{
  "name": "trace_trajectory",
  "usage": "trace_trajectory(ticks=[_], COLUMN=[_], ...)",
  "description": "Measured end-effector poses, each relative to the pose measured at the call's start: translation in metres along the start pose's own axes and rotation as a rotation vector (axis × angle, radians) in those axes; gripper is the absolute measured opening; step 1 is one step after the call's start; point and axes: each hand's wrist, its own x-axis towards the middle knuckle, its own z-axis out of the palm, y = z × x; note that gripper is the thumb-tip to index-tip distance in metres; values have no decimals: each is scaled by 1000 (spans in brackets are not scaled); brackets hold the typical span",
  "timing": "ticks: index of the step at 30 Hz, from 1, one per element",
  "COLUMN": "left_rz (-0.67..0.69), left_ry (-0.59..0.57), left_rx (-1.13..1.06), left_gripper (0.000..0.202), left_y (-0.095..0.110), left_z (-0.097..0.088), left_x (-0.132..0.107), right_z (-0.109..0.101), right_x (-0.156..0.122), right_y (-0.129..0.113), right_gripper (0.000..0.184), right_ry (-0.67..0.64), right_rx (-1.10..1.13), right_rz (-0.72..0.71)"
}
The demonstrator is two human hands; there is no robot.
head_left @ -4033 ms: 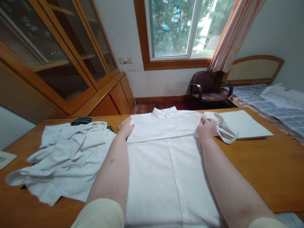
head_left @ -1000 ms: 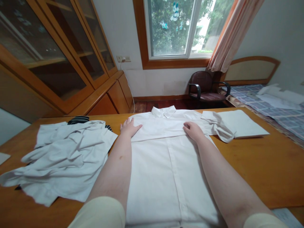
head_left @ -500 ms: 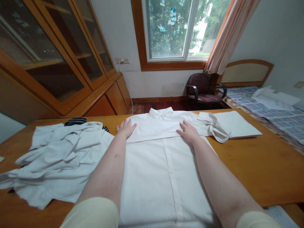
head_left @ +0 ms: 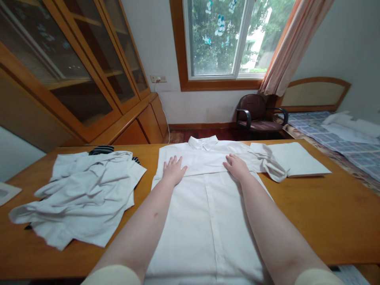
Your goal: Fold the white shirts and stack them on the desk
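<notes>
A white collared shirt (head_left: 192, 221) lies front up on the wooden table, its collar (head_left: 203, 143) at the far edge. One sleeve is laid across the chest, and the other sleeve (head_left: 268, 162) is bunched at the right. My left hand (head_left: 174, 170) rests flat on the folded sleeve near the left side, fingers spread. Across from it, my right hand (head_left: 236, 166) lies on the right part of the chest with its fingers stretched out. Neither hand grips the cloth.
To the left lies a crumpled heap of white clothes (head_left: 89, 194) with black striped cloth (head_left: 101, 150) under it. A folded white cloth (head_left: 303, 160) sits at the right on the table (head_left: 326, 213). Beyond are a chair (head_left: 257, 113), a bed (head_left: 314, 128) and a glass-door cabinet (head_left: 130, 107).
My left hand has slid right and slightly nearer, from the shirt's left edge onto the folded sleeve. My right hand stays in nearly the same place. The view has shifted slightly.
</notes>
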Motion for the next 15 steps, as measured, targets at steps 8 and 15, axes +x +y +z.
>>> trace_trajectory(ticks=[8,15], left_rz=[120,-11], left_ry=[-82,21], left_rx=[-39,12], left_gripper=[71,64], left_y=[-23,-24], left_z=[-8,-4], left_x=[1,-3], right_z=[-1,0], right_x=[-2,0], right_y=[1,3], right_gripper=[47,46], right_ry=[32,39], right_rx=[69,81], right_rz=[-7,0])
